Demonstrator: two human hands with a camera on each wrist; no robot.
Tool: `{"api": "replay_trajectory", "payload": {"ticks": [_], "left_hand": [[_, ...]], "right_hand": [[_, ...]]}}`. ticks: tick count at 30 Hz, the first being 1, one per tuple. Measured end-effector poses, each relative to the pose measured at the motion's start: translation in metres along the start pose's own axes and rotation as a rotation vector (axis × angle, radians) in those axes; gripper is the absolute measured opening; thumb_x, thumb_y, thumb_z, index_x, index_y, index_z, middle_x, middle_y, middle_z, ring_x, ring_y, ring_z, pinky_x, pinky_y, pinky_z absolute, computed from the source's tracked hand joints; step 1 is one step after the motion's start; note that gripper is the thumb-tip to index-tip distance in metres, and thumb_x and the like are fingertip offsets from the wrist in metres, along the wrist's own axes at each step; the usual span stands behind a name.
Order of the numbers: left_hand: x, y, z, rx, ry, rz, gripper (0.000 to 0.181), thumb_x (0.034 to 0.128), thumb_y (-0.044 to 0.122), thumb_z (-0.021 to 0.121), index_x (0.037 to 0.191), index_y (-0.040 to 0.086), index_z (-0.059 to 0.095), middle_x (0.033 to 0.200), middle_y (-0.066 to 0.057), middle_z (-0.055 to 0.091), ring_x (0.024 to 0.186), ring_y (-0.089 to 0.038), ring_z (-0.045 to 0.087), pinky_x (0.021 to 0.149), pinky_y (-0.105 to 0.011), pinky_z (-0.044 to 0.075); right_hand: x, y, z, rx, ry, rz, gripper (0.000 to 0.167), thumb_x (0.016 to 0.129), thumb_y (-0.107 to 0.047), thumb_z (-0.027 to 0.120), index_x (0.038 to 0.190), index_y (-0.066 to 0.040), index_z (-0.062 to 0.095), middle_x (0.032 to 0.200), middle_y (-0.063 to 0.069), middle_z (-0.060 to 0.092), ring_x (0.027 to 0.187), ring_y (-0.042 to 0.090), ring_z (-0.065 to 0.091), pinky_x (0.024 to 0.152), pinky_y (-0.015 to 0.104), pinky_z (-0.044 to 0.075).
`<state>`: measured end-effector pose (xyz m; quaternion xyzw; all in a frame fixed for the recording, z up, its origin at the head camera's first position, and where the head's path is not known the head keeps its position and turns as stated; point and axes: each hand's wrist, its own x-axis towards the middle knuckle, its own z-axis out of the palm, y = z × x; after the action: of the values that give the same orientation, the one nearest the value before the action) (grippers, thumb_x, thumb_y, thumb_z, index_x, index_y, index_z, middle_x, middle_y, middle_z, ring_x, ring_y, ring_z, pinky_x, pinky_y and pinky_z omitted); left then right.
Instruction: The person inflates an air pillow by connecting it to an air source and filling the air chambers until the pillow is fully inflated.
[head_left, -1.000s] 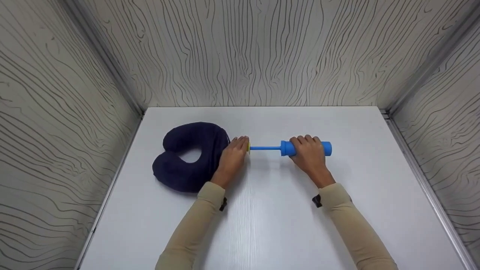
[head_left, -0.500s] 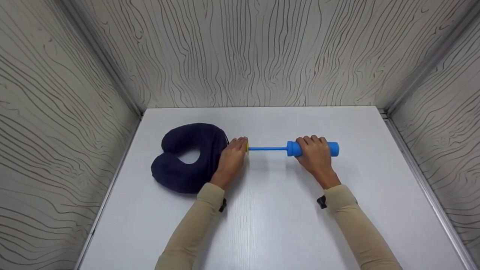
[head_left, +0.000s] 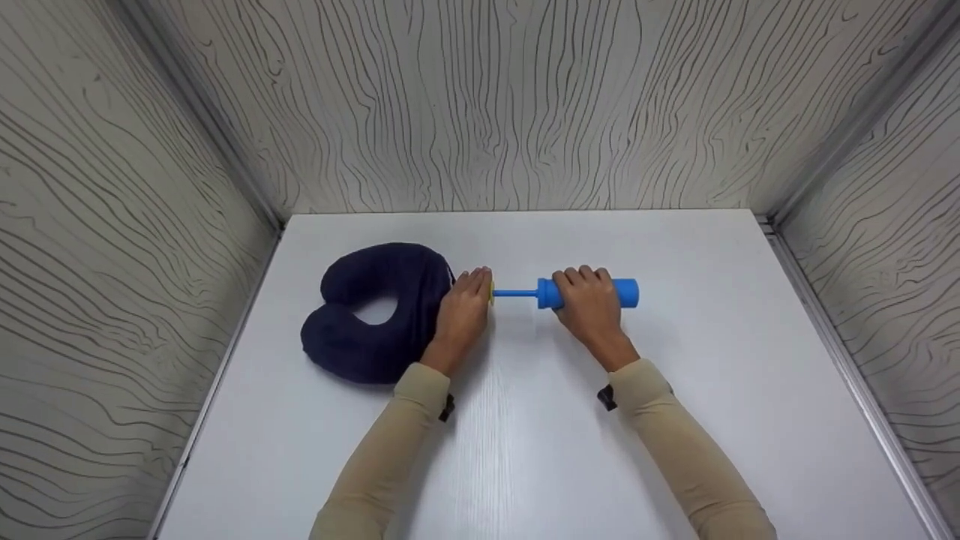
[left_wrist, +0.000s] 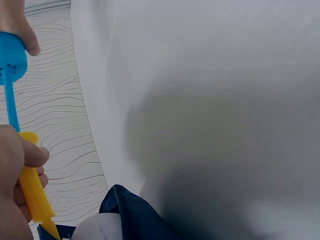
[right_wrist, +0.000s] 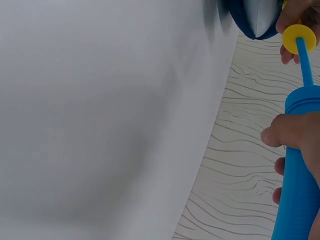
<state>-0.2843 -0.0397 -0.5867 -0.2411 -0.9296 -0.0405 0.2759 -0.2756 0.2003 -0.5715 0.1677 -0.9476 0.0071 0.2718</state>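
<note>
Left hand [head_left: 461, 311] and right hand [head_left: 590, 304] both hold the same hand pump: the left wraps its fingers round the yellow nozzle [left_wrist: 35, 194], the right grips the blue barrel [head_left: 627, 293] close behind its collar. Between them a short stretch of thin blue rod [head_left: 515, 293] is bare, so the two grips stand near each other but apart. The pump's long axis runs sideways across the worktop [head_left: 525, 450], roughly level, barrel to the right and nozzle to the left, and it appears to be held clear of the surface. Nozzle, rod and barrel make one line aimed at the closed curve of the navy neck pillow [head_left: 367, 352], whose open side faces left. Nearer to that pillow is the left hand, right against its edge, where white material [left_wrist: 97, 227] shows inside the cover; whether the nozzle's tip sits in a valve cannot be told
</note>
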Motion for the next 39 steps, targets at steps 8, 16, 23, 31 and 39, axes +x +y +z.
{"api": "replay_trajectory", "payload": {"ticks": [8,16,23,31,39], "left_hand": [[-0.002,0.003,0.000,0.000,-0.066,-0.013,0.043,0.0950,0.001,0.072,0.138,-0.002,0.068,0.136,-0.012,0.074,0.129,-0.021,0.070,0.117,-0.033,0.051],[-0.001,0.006,-0.001,0.018,-0.087,-0.004,0.045,0.0950,0.003,0.074,0.139,-0.001,0.067,0.138,-0.011,0.073,0.130,-0.021,0.069,0.117,-0.034,0.051],[-0.001,0.007,0.004,0.015,-0.036,0.018,0.040,0.0954,0.002,0.073,0.135,-0.001,0.069,0.133,-0.011,0.075,0.126,-0.021,0.072,0.115,-0.034,0.053],[-0.001,0.005,0.004,-0.017,-0.083,0.026,0.044,0.0938,-0.003,0.072,0.137,0.000,0.068,0.137,-0.011,0.074,0.129,-0.021,0.070,0.117,-0.034,0.052],[0.000,0.001,0.003,-0.017,-0.091,0.031,0.043,0.0965,-0.004,0.068,0.139,0.000,0.067,0.139,-0.011,0.073,0.130,-0.021,0.070,0.117,-0.033,0.051]], "right_hand": [[0.009,-0.025,0.011,-0.006,-0.024,-0.037,0.053,0.075,-0.030,0.098,0.117,-0.009,0.075,0.108,0.011,0.081,0.101,0.033,0.076,0.090,0.052,0.063],[0.016,-0.044,0.016,-0.009,-0.031,-0.061,0.051,0.079,-0.034,0.095,0.119,-0.008,0.074,0.108,0.011,0.081,0.099,0.032,0.077,0.091,0.050,0.064],[0.019,-0.051,0.017,0.003,-0.009,-0.085,0.047,0.080,-0.030,0.095,0.114,-0.007,0.074,0.104,0.011,0.081,0.096,0.031,0.077,0.088,0.050,0.063],[0.014,-0.039,0.015,0.019,-0.035,-0.075,0.048,0.079,-0.029,0.095,0.117,-0.008,0.074,0.106,0.012,0.081,0.096,0.032,0.077,0.085,0.050,0.064],[0.007,-0.014,0.008,0.032,-0.063,-0.029,0.054,0.076,-0.029,0.098,0.120,-0.010,0.074,0.110,0.012,0.081,0.100,0.034,0.076,0.089,0.053,0.063]]}}
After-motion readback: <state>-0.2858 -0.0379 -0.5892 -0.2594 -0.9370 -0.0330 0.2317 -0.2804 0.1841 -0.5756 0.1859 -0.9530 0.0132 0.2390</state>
